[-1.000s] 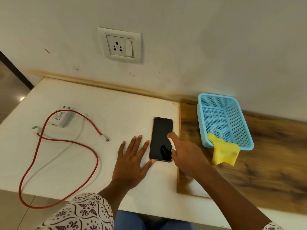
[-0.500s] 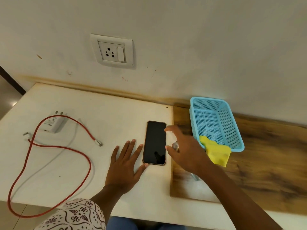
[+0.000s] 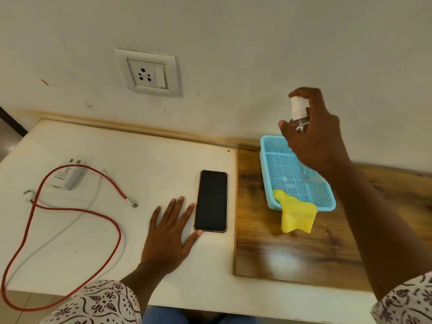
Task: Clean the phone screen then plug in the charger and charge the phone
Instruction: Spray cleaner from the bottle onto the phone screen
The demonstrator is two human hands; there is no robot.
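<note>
A black phone lies screen up on the white table. My left hand rests flat beside it, fingers spread, thumb touching its lower left corner. My right hand is raised above the blue basket, closed around a clear spray bottle with a white nozzle, index finger on top. A yellow cloth hangs over the basket's front rim. A white charger adapter and a red cable lie at the left. The wall socket is above the table.
A brown wooden board lies under the basket at the right. The red cable loops over the table's front left edge. A thin white cable lies along it. The wall stands right behind the table.
My right hand has picked up the spray bottle from beside the phone and lifted it up and right, over the basket. My left hand has stayed beside the phone.
</note>
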